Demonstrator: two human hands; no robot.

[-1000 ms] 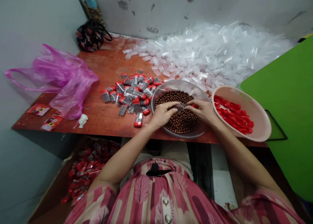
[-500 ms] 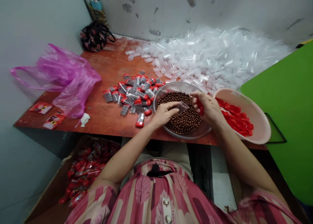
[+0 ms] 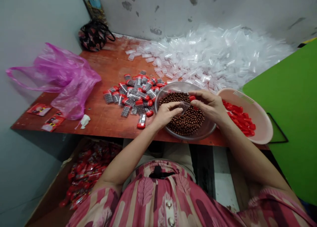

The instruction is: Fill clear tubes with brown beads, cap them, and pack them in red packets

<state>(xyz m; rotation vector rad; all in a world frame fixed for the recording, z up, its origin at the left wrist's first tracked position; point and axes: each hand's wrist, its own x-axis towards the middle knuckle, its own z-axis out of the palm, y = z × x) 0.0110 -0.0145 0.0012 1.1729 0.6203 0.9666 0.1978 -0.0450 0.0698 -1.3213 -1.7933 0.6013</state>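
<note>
My left hand (image 3: 168, 114) pinches a small transparent plastic case (image 3: 184, 107) above a glass bowl (image 3: 210, 129) heaped with brown round beads (image 3: 184, 116). My right hand (image 3: 208, 105) holds a red cap (image 3: 192, 98) between its fingertips, close to the case and apart from it. To the right, a pink plastic basin (image 3: 262, 124) holds many loose red caps (image 3: 241, 119). Left of the bowl lies a heap of filled cases with red caps (image 3: 131, 95). A large pile of transparent cases (image 3: 205, 58) fills the back of the table.
The worn red-brown table (image 3: 111, 68) meets walls at the back and left. A pink plastic bag (image 3: 70, 78), a dark floral bag (image 3: 95, 35), and red printed cards (image 3: 39, 110) stand nearby. A cardboard box of red packs (image 3: 86, 169) sits below; a green board (image 3: 284, 98) is right.
My right hand has shifted left and brought the red cap from the bowl's right side to just beside the case. My left hand has barely moved.
</note>
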